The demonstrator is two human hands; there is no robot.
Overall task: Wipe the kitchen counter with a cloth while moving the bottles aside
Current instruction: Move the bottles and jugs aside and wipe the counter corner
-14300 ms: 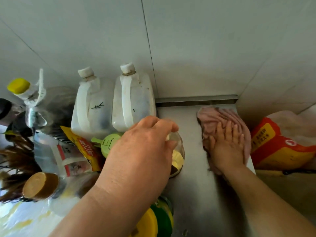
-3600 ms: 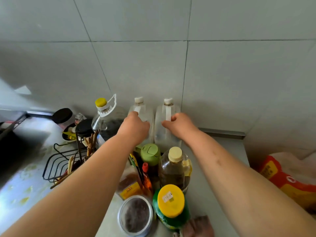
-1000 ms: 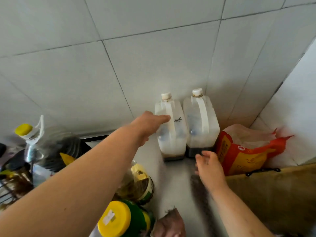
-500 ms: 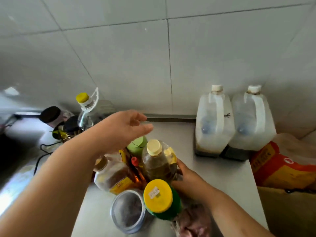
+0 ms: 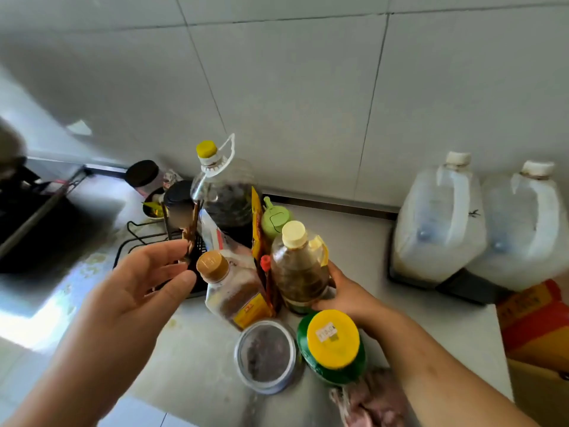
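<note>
Bottles crowd counter [image 5: 363,241] centre; two jugs [image 5: 440,223] far right; cloth [image 5: 369,402] near edge. Right hand [image 5: 348,294] wraps oil bottle [image 5: 300,266]; left hand [image 5: 138,288] spread, empty, beside brown-capped bottle [image 5: 229,288].

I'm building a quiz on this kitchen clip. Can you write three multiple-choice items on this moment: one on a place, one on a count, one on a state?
1. Where do the big white plastic jugs stand?
A. against the tiled wall at right
B. in the wire rack
C. on the floor

2. How many of them are there?
A. one
B. two
C. four

3. What is the right hand doing?
A. wiping with the cloth
B. hanging free
C. touching the cream-capped bottle of dark liquid

Key: 1 A, their backs meet the wall; 2 B, two white caps show; 3 C, its fingers wrap the bottle's base.
</note>
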